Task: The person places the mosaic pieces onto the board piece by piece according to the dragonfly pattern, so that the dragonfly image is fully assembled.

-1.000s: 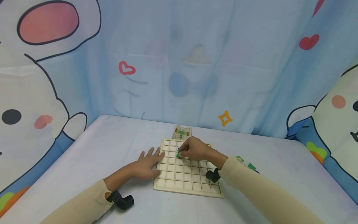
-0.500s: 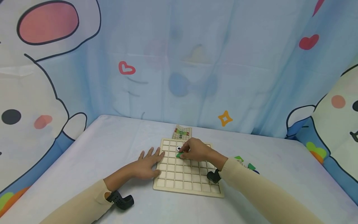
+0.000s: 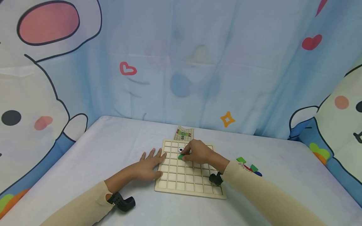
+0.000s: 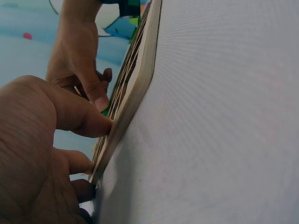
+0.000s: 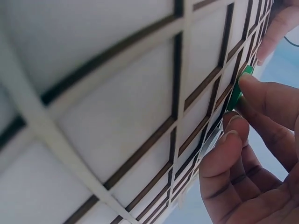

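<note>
A wooden grid board (image 3: pixel 181 179) lies on the table. My left hand (image 3: pixel 148 168) rests with spread fingers on its left edge; in the left wrist view, the thumb of my left hand (image 4: pixel 42 135) touches the board's rim (image 4: pixel 133 100). Near the board's upper middle, my right hand (image 3: pixel 199 152) pinches a green piece (image 3: pixel 181 156), just below a white piece with a black dot (image 3: pixel 181 149). The right wrist view shows the green piece (image 5: pixel 240 88) at the grid between the thumb and fingers of my right hand (image 5: pixel 257 154).
Behind the board lies a small card (image 3: pixel 183 134) with a printed grid picture. Several loose pieces lie right of the board, among them a light green one (image 3: pixel 241 160), a darker green one (image 3: pixel 254 168) and a blue one (image 3: pixel 258 173). A patterned curtain (image 3: pixel 198 94) hangs behind the table.
My right hand has shifted slightly down and right, uncovering more of the dotted piece. More of the loose pieces show beside my right sleeve. My left hand has stayed in place.
</note>
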The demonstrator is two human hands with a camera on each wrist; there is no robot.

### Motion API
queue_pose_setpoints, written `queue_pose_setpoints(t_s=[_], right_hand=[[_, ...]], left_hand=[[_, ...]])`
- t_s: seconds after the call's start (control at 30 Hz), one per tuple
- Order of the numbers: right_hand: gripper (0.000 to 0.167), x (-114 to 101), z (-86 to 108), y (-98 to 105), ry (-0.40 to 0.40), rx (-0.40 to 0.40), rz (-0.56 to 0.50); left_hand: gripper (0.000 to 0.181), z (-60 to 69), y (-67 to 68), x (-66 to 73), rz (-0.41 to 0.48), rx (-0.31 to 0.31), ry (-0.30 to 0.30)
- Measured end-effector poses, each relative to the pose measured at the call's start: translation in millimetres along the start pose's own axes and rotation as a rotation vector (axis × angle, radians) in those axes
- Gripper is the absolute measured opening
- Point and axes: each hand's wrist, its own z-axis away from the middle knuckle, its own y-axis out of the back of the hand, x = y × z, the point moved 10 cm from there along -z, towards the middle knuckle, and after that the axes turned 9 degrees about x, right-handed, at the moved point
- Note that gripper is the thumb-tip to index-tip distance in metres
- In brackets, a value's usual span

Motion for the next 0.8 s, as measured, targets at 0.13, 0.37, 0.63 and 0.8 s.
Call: queue_pose_setpoints(t_s=[0.13,0.37,0.63,0.8], right_hand=[[0.016,0.6,-0.8,-0.8,-0.005,0.008,0.030],[0.016,1.2,-2.4,-0.1,-0.009,0.012,0.047],[0.018,1.1,-1.6,0.7,-0.017,0.016,0.026],[0.021,2.7,-1.4,-0.4,-0.038,0.008,0.023]], left_hand=[[0.071,0.1,-0.5,-0.4,-0.002,-0.003,0.003],[0.072,-0.6,-0.8,-1.8,-0.009,0.000,0.005],[0.071,0.5,-0.8,-1.2,0.002,-0.002,-0.008],[0.071,1.1,-0.2,-0.1,-0.003,0.000,-0.011]])
